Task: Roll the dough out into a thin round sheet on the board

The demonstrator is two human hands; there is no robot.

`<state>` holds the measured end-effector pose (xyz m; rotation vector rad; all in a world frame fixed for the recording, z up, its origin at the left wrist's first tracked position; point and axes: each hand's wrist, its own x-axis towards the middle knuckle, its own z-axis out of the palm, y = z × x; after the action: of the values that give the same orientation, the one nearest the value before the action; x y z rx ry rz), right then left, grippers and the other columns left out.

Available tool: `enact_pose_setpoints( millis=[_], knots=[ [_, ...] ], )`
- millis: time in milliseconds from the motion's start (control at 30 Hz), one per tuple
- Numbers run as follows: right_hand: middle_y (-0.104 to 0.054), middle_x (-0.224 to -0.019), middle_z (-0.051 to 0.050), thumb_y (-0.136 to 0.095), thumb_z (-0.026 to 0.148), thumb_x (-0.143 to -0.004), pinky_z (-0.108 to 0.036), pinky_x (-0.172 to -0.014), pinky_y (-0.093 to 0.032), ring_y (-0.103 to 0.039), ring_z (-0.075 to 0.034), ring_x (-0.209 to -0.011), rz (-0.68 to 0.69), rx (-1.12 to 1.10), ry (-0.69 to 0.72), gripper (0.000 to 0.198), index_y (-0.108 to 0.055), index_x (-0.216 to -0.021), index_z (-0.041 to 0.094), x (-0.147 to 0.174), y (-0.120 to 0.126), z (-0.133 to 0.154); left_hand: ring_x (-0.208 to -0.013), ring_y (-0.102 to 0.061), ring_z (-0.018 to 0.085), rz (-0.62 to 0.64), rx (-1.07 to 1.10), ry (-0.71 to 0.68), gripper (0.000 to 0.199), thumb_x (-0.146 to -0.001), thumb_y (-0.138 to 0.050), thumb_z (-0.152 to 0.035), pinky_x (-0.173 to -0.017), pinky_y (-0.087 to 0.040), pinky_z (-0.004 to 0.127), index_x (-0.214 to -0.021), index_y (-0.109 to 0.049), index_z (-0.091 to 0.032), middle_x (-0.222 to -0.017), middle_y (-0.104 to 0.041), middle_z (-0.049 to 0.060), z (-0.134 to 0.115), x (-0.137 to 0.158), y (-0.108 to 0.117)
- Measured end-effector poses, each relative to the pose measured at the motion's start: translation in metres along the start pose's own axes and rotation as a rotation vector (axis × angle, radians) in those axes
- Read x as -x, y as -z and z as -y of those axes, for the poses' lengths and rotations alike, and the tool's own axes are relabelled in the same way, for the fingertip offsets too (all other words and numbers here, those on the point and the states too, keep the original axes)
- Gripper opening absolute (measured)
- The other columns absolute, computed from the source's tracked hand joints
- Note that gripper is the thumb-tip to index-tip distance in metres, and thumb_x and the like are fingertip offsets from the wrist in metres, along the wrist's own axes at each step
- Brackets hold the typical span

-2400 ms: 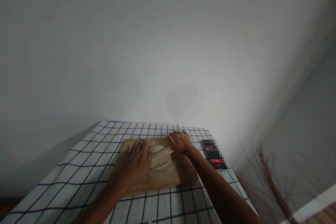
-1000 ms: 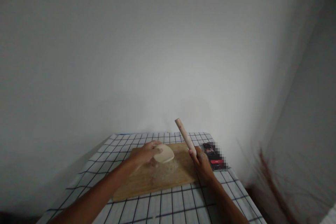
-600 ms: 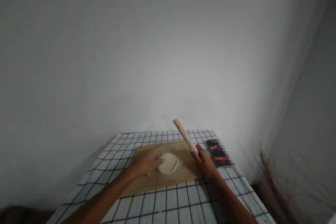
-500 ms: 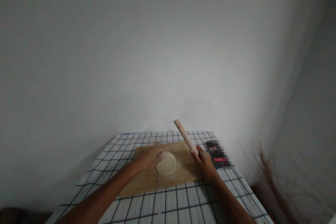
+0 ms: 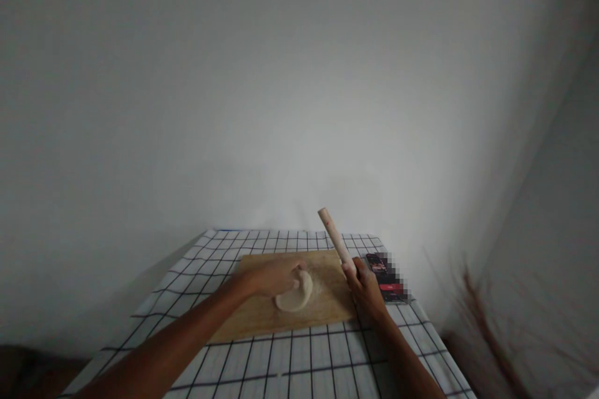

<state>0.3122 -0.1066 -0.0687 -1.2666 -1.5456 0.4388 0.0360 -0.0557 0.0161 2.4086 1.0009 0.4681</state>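
Note:
A pale round of dough lies on the wooden board. My left hand reaches over it from the left, fingers curled and pinching its far edge; the fingertips are partly hidden. My right hand is closed around the lower end of a wooden rolling pin. The pin is held up off the board, tilted with its free end pointing up and to the left.
A phone, partly blurred out, lies beside the board on the right. Under everything is a white checked tablecloth. The table's far edge meets a pale wall. Thin dry branches stand at the right.
My left fingers have closed on the dough's far edge, and the dough's outline has changed from round to curved. The rolling pin in my right hand has shifted slightly right.

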Motion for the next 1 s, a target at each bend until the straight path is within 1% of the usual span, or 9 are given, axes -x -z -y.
enact_pose_setpoints(
  millis=[133, 333, 433, 533, 633, 733, 867, 933, 1000],
  knots=[
    [-0.039, -0.062, 0.006, -0.049, 0.061, -0.099, -0.025, -0.054, -0.026, -0.04, -0.013, -0.057, 0.024, 0.07, 0.014, 0.042, -0.052, -0.083, 0.022, 0.0, 0.001, -0.001, -0.104, -0.069, 0.026, 0.007, 0.098, -0.055, 0.034, -0.081, -0.061, -0.023, -0.091, -0.053, 0.035, -0.113, -0.071, -0.02, -0.115, -0.076, 0.006, 0.003, -0.005, -0.004],
    [-0.051, -0.06, 0.003, -0.041, 0.068, -0.099, -0.025, -0.054, -0.025, -0.048, -0.013, -0.057, 0.071, 0.39, -0.05, 0.057, -0.052, -0.07, 0.021, 0.001, 0.005, 0.003, -0.123, -0.064, 0.027, -0.322, 0.15, -0.023, 0.043, -0.095, -0.043, -0.039, -0.107, -0.048, 0.04, -0.121, -0.067, -0.014, -0.129, -0.071, 0.013, 0.02, -0.02, 0.023],
    [-0.059, -0.062, 0.0, -0.043, 0.072, -0.097, -0.025, -0.056, -0.025, -0.053, -0.014, -0.058, 0.142, 0.604, 0.026, 0.06, -0.058, -0.07, 0.021, -0.004, 0.006, 0.018, -0.121, -0.064, 0.025, -0.421, 0.135, -0.047, 0.047, -0.099, -0.036, -0.044, -0.107, -0.048, 0.039, -0.122, -0.065, -0.015, -0.125, -0.072, 0.013, 0.016, -0.019, 0.042],
    [-0.066, -0.065, -0.003, -0.042, 0.079, -0.094, -0.026, -0.056, -0.026, -0.059, -0.016, -0.061, 0.263, 0.76, 0.146, 0.065, -0.063, -0.071, 0.021, -0.017, 0.004, 0.045, -0.119, -0.065, 0.022, -0.446, 0.093, -0.068, 0.045, -0.101, -0.035, -0.045, -0.103, -0.05, 0.035, -0.123, -0.064, -0.019, -0.125, -0.072, 0.009, 0.004, -0.017, 0.046],
    [-0.071, -0.07, -0.006, -0.038, 0.084, -0.091, -0.026, -0.059, -0.033, -0.066, -0.02, -0.066, 0.379, 0.874, 0.238, 0.071, -0.068, -0.074, 0.022, -0.035, 0.002, 0.072, -0.118, -0.066, 0.021, -0.443, 0.009, -0.052, 0.039, -0.1, -0.038, -0.038, -0.101, -0.05, 0.033, -0.12, -0.067, -0.022, -0.126, -0.072, 0.006, -0.002, -0.016, 0.029],
    [-0.075, -0.075, -0.009, -0.03, 0.083, -0.094, -0.029, -0.065, -0.041, -0.071, -0.024, -0.073, 0.491, 0.959, 0.278, 0.076, -0.072, -0.074, 0.022, -0.052, 0.001, 0.084, -0.112, -0.068, 0.022, -0.449, -0.101, -0.006, 0.035, -0.1, -0.039, -0.031, -0.098, -0.05, 0.034, -0.114, -0.069, -0.023, -0.118, -0.075, 0.006, 0.005, -0.013, 0.0],
    [-0.072, -0.069, -0.009, -0.021, 0.074, -0.101, -0.029, -0.065, -0.045, -0.07, -0.022, -0.07, 0.6, 0.942, 0.255, 0.079, -0.073, -0.071, 0.022, -0.067, -0.003, 0.068, -0.105, -0.069, 0.022, -0.47, -0.253, 0.057, 0.036, -0.102, -0.035, -0.029, -0.096, -0.05, 0.036, -0.113, -0.068, -0.022, -0.11, -0.076, 0.008, 0.024, -0.013, -0.032],
    [-0.071, -0.069, -0.007, -0.022, 0.065, -0.105, -0.028, -0.068, -0.047, -0.069, -0.021, -0.07, 0.574, 0.896, 0.263, 0.074, -0.072, -0.074, 0.021, -0.07, -0.007, 0.052, -0.109, -0.068, 0.025, -0.487, -0.329, 0.096, 0.034, -0.102, -0.037, -0.027, -0.099, -0.049, 0.041, -0.115, -0.067, -0.019, -0.113, -0.075, 0.011, 0.032, -0.018, -0.04],
    [-0.073, -0.083, -0.007, -0.027, 0.053, -0.109, -0.03, -0.079, -0.05, -0.069, -0.021, -0.085, 0.538, 0.855, 0.301, 0.061, -0.073, -0.087, 0.021, -0.07, -0.011, 0.037, -0.113, -0.066, 0.03, -0.504, -0.399, 0.139, 0.033, -0.1, -0.04, -0.025, -0.101, -0.048, 0.048, -0.119, -0.065, -0.016, -0.12, -0.072, 0.017, 0.037, -0.024, -0.043]
  ],
)
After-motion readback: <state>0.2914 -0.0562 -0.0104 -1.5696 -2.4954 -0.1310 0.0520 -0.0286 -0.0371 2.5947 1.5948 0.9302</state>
